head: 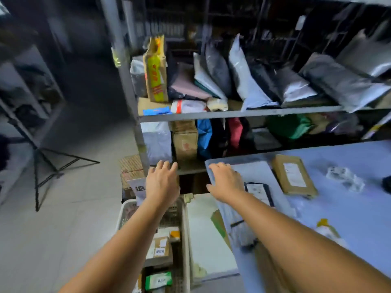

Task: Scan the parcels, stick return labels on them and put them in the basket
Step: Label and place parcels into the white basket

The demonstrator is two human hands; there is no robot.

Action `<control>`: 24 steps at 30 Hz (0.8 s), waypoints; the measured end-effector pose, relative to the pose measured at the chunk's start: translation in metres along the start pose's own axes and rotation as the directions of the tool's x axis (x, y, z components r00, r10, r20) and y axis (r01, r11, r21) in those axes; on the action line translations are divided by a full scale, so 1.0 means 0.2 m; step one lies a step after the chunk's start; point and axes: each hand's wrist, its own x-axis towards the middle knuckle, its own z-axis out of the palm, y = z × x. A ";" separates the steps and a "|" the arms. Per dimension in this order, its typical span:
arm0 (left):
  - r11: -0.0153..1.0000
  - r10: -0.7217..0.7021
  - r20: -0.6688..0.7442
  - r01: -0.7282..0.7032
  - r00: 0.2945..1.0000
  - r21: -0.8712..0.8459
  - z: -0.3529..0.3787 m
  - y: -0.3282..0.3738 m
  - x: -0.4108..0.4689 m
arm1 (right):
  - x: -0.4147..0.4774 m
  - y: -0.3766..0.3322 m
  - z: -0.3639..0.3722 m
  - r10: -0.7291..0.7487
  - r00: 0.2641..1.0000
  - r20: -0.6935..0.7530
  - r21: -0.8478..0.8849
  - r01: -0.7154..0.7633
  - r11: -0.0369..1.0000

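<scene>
Under my left hand [163,182], spread and empty, labelled parcels [159,249] lie in the basket [184,233] (print too blurred). My right hand [226,182] rests loose-fingered on a grey parcel [254,172]. A sign [137,188] left of my left hand shows 退.

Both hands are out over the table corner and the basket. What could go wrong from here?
1. The right hand lies on a grey mailer at the table's corner; dragging it could tip it over the edge, beside the basket rather than into it.
2. A dark labelled parcel seems to lie on that mailer and might be pulled along.
3. The left hand is empty; a one-handed lift of the floppy mailer may slip.
</scene>
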 end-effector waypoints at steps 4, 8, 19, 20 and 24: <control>0.999 0.049 -0.064 -0.051 0.997 -0.020 -0.20 0.50 -0.05 | -0.21 0.45 -0.29 0.055 0.995 -0.078 0.020 -0.054 0.998; 0.997 0.082 -0.055 -0.082 0.995 0.006 -0.26 1.00 -0.16 | -0.44 0.93 -0.44 0.081 0.993 -0.083 0.041 -0.078 0.996; 0.872 -0.355 0.253 0.416 0.900 -0.258 -0.06 1.64 -0.56 | -0.93 1.68 -0.25 0.138 0.981 0.136 0.427 -0.184 0.885; 0.834 -0.378 0.323 0.471 0.868 -0.289 -0.01 1.65 -0.60 | -0.95 1.71 -0.21 0.143 0.973 0.180 0.442 -0.210 0.872; 0.581 -0.390 0.574 0.676 0.720 -0.453 0.15 1.69 -0.69 | -0.99 1.77 -0.06 0.185 0.927 0.327 0.454 -0.326 0.829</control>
